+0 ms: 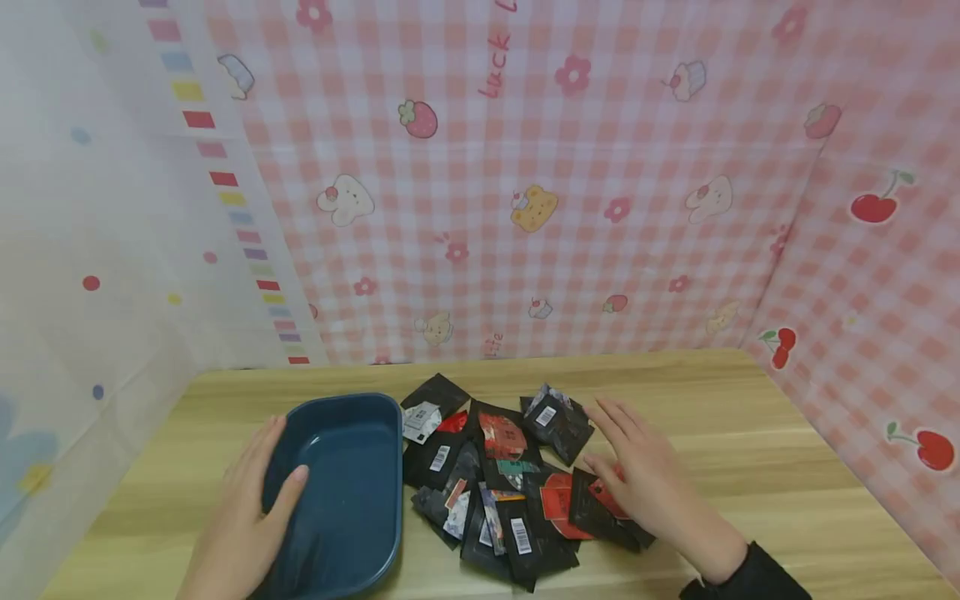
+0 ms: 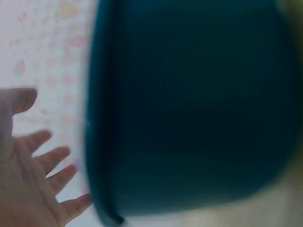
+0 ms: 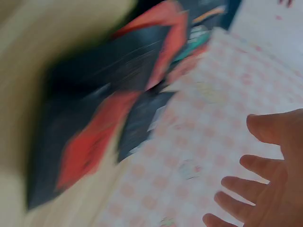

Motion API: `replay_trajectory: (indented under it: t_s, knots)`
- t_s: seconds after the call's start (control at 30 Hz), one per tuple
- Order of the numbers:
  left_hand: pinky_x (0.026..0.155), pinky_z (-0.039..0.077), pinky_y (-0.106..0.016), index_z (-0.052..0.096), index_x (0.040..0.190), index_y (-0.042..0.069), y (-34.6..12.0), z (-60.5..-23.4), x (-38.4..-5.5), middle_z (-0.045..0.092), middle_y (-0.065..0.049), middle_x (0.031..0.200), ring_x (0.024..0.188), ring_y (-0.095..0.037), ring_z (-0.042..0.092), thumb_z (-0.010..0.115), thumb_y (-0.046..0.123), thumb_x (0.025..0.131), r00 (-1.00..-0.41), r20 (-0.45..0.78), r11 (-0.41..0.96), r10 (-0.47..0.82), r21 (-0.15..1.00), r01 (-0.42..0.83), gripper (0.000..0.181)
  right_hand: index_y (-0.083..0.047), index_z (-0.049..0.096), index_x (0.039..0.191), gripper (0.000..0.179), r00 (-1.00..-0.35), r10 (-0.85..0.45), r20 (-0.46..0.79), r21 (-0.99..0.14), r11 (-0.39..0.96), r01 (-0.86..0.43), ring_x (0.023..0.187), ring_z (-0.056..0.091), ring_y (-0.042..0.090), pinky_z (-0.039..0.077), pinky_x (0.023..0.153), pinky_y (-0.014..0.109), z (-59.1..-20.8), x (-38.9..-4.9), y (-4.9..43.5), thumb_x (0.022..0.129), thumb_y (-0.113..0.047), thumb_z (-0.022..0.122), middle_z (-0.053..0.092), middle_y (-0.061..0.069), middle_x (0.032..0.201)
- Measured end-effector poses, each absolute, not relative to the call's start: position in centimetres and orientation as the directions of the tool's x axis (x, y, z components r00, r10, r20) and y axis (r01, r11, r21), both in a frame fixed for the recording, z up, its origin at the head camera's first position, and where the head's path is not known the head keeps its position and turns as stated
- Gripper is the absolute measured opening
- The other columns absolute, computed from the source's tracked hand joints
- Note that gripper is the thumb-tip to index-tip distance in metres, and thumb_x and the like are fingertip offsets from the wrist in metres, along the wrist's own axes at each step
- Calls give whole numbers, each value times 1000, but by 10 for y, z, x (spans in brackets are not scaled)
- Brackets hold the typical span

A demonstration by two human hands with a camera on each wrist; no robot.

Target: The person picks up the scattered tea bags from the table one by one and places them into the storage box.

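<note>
A dark blue rectangular plastic tub stands left of centre on the table. Over its left rim spreads my left hand, the thumb reaching across the inside; in the left wrist view the fingers lie loose beside the tub's wall. Right of the tub lies a loose heap of small black packets, several with red, grey or teal patches and white barcode labels. My right hand hovers at the heap's right side, fingers extended, overlapping a black packet with a red patch. Nothing is gripped in it.
The wood-grain table is bounded at the back by a pink checked cloth and at the right by a similar cloth. A white dotted cloth hangs on the left. Heap and tub stand close together.
</note>
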State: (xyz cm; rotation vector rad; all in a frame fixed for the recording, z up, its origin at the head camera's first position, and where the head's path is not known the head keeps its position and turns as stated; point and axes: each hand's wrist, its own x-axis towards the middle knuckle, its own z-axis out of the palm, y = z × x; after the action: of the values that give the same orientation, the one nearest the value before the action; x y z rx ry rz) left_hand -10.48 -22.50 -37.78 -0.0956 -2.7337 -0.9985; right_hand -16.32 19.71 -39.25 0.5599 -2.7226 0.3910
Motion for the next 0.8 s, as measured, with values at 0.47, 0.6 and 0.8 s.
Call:
replay_trajectory:
  t_s: [0.47, 0.6, 0.8]
  knots:
    - [111, 24, -62, -22, 148, 17, -278, -436, -114, -9, -15, 161, 140, -43, 11, 25, 50, 100, -924, -382, 92, 21, 921, -379, 75, -9, 54, 130, 79, -933, -358, 34, -156, 920, -359, 108, 59, 35, 53, 86, 56, -410, -150, 243, 70, -59, 68, 63, 19, 124]
    - [86, 52, -30, -21, 148, 20, -285, -456, -110, 54, 27, 124, 108, -10, 55, 23, 43, 102, -919, -387, -75, 82, 917, -393, 68, -10, 55, 130, 84, -945, -326, 0, -163, 933, -322, 107, 59, 32, 55, 84, 53, -422, -147, 241, 67, -64, 68, 63, 17, 123]
    - [90, 53, -23, 27, 143, 47, -297, -470, -107, 60, 27, 121, 111, -5, 57, 7, 18, 105, -882, 17, -565, 470, 774, -286, 52, -6, 54, 128, 79, -956, -282, 78, -205, 934, -292, 106, 58, 35, 53, 85, 55, -430, -144, 239, 67, -51, 76, 62, 20, 122]
